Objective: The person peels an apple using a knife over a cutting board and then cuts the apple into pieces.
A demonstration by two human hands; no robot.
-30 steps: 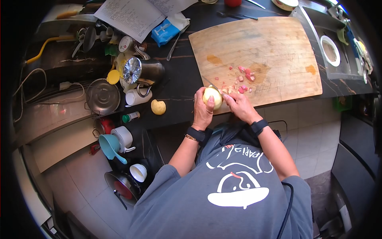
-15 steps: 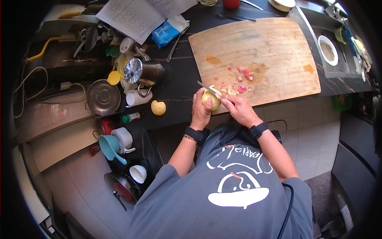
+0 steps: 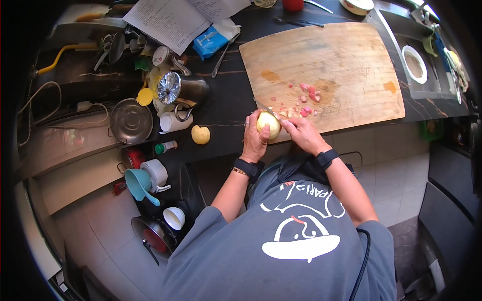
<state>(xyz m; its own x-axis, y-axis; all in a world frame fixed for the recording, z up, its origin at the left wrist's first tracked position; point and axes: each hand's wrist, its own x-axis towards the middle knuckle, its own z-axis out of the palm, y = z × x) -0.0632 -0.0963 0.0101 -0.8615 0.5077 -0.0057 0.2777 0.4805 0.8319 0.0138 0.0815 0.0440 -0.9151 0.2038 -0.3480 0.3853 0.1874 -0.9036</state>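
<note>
My left hand point(image 3: 255, 141) is wrapped round a pale yellow potato point(image 3: 268, 124), with the thumb on its near side. A knife point(image 3: 264, 107) is gripped in my right hand point(image 3: 304, 134), its blade lying across the far top of the potato and pointing up and left. Both hands are at the near edge of a wooden cutting board point(image 3: 346, 55). Small pink and pale pieces point(image 3: 305, 99) lie scattered on the board just beyond them. Another yellowish potato point(image 3: 201, 135) rests on the dark counter to the left.
Left of the board stand a metal pot point(image 3: 187, 91), a white cup point(image 3: 174, 122) and a green-capped small bottle point(image 3: 165, 147). Farther back lie a blue packet point(image 3: 213, 41), a fork point(image 3: 221, 59) and printed sheets point(image 3: 165, 22). A sink point(image 3: 424, 85) is on the right.
The potato has turned slightly in my left hand, showing a paler, more exposed face. The knife blade has shifted a little to the right and down over it.
</note>
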